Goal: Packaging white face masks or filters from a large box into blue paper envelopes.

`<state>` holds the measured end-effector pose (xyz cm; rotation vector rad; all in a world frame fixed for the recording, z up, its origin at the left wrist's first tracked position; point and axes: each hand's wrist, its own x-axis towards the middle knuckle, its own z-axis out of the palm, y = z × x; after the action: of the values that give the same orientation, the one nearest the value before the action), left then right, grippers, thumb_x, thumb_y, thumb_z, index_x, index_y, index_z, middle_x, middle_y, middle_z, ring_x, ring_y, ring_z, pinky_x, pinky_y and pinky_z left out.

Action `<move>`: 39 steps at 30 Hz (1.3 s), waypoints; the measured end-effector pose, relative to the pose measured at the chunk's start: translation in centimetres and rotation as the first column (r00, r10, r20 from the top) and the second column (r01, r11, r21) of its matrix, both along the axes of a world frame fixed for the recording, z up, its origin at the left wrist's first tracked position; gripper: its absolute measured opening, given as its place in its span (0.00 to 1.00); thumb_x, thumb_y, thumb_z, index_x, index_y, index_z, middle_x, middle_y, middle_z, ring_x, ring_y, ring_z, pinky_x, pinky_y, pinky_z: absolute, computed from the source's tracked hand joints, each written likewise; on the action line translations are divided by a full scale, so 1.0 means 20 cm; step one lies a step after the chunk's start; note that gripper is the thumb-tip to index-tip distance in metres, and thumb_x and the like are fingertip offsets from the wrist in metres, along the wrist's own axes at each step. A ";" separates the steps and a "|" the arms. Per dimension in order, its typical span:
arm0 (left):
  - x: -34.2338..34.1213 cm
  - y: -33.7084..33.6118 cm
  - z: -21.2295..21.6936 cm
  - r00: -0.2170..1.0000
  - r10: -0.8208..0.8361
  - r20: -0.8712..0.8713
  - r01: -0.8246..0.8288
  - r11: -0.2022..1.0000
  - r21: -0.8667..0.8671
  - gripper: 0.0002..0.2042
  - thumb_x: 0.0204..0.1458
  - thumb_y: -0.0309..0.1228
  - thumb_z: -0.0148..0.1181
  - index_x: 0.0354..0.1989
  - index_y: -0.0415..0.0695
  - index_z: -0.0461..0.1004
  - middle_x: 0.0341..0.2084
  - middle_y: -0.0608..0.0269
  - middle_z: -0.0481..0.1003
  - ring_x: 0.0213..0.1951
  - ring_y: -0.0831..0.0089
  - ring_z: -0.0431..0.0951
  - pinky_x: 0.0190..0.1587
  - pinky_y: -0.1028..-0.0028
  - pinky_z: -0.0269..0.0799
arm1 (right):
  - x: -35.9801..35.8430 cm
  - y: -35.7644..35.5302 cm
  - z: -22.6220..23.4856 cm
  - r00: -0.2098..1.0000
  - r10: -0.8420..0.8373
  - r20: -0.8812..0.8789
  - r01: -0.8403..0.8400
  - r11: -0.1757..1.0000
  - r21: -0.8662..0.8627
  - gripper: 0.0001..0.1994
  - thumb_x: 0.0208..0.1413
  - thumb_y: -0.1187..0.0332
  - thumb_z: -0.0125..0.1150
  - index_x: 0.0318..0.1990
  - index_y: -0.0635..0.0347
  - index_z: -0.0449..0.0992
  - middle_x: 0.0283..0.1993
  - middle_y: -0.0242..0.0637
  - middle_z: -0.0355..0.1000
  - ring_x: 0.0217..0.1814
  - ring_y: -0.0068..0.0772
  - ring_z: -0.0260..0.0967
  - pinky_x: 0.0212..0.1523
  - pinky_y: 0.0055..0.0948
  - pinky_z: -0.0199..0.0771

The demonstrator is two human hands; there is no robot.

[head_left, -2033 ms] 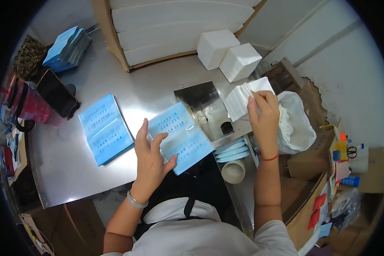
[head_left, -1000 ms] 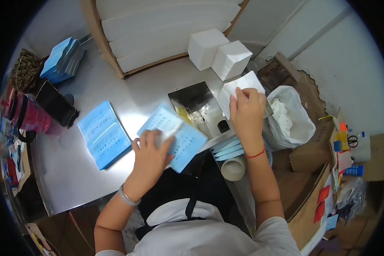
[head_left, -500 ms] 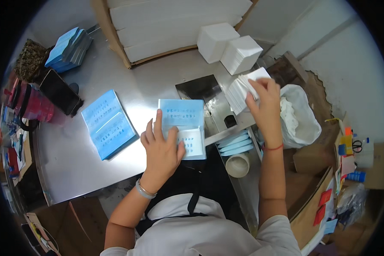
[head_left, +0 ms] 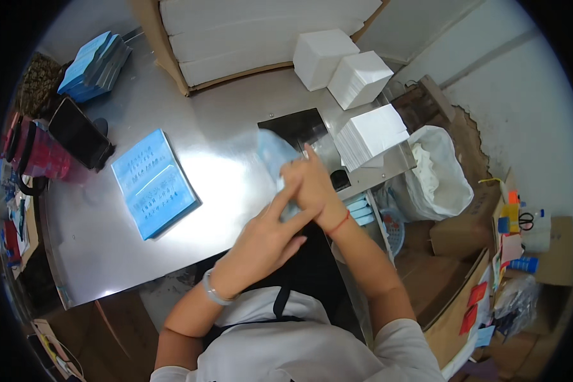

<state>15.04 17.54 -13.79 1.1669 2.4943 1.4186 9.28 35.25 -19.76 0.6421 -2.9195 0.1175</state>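
Note:
Over the table's near middle my two hands overlap, both somewhat smeared by motion. A blue printed sleeve (head_left: 275,151), blurred and tilted up off the table, is in my right hand (head_left: 312,188), whose fingers curl over it. My left hand (head_left: 258,245) lies against the right one with its fingers stretched out and nothing gripped in them. To the left lies a flat pile of blue printed sleeves (head_left: 154,184). A stack of white paper squares (head_left: 372,134) stands to the right, beyond my right hand.
Two more white paper stacks (head_left: 360,79) stand behind, beside a large box of white paper (head_left: 274,38). Blue packs (head_left: 360,210) sit below the table edge. A white bag (head_left: 438,172) is at right; a phone (head_left: 79,134) and pink bottle (head_left: 44,153) at left.
My right hand has come left from the white paper stack to the blue sleeve. The sleeve has risen off the table, and my left hand has slid toward the right one.

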 end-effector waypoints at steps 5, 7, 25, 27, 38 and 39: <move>-0.11 -0.35 -0.02 0.781 0.435 -0.448 -0.617 0.651 -0.443 0.33 0.44 0.35 0.71 0.63 0.56 0.69 0.70 0.41 0.52 0.70 0.38 0.48 0.67 0.38 0.42 | 0.09 0.09 0.18 0.913 -0.157 -0.377 0.029 0.945 -0.325 0.06 0.49 0.72 0.65 0.35 0.61 0.80 0.29 0.39 0.76 0.28 0.44 0.75 0.26 0.39 0.73; -0.10 -0.52 -0.07 0.866 0.318 -0.387 -0.501 0.561 -0.659 0.33 0.49 0.35 0.68 0.66 0.58 0.66 0.72 0.49 0.50 0.72 0.45 0.46 0.70 0.44 0.40 | 0.15 0.12 0.41 0.753 -0.475 -0.455 0.189 0.819 -0.541 0.05 0.53 0.70 0.63 0.35 0.60 0.79 0.28 0.40 0.73 0.32 0.43 0.72 0.37 0.38 0.74; -0.01 -0.09 -0.21 0.907 0.254 -0.335 -0.352 0.894 -0.277 0.14 0.43 0.27 0.68 0.37 0.40 0.71 0.54 0.40 0.66 0.57 0.41 0.64 0.55 0.49 0.61 | 0.12 0.43 0.46 0.862 -0.260 -0.435 0.151 0.951 -0.270 0.16 0.47 0.77 0.59 0.47 0.63 0.78 0.43 0.41 0.73 0.46 0.48 0.67 0.50 0.41 0.67; -0.02 -0.12 -0.22 0.930 0.256 -0.264 -0.314 0.926 -0.209 0.16 0.44 0.27 0.66 0.42 0.39 0.72 0.58 0.39 0.64 0.61 0.41 0.62 0.57 0.50 0.59 | 0.20 0.25 0.42 0.826 -0.175 -0.536 0.021 0.960 -0.281 0.13 0.49 0.77 0.60 0.45 0.63 0.78 0.49 0.43 0.73 0.46 0.48 0.70 0.50 0.41 0.67; 0.00 -0.17 -0.19 0.853 0.271 -0.447 -0.396 0.893 -0.213 0.24 0.34 0.23 0.71 0.42 0.40 0.66 0.60 0.44 0.62 0.61 0.42 0.63 0.60 0.46 0.59 | 0.16 -0.15 0.16 0.958 0.285 -0.029 -0.273 0.874 -0.402 0.16 0.49 0.76 0.57 0.47 0.62 0.77 0.48 0.44 0.74 0.55 0.45 0.69 0.69 0.59 0.49; 0.01 -0.17 -0.18 0.890 0.252 -0.380 -0.367 0.891 -0.269 0.26 0.33 0.22 0.71 0.44 0.38 0.66 0.59 0.43 0.63 0.62 0.41 0.63 0.61 0.46 0.60 | 0.17 -0.08 0.18 0.960 0.250 -0.124 -0.279 0.874 -0.397 0.22 0.43 0.78 0.57 0.51 0.65 0.75 0.52 0.44 0.74 0.59 0.45 0.69 0.69 0.60 0.50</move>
<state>15.18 14.16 -17.38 1.0417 3.1225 0.8270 12.62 33.56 -16.25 0.9383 -2.5960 0.7063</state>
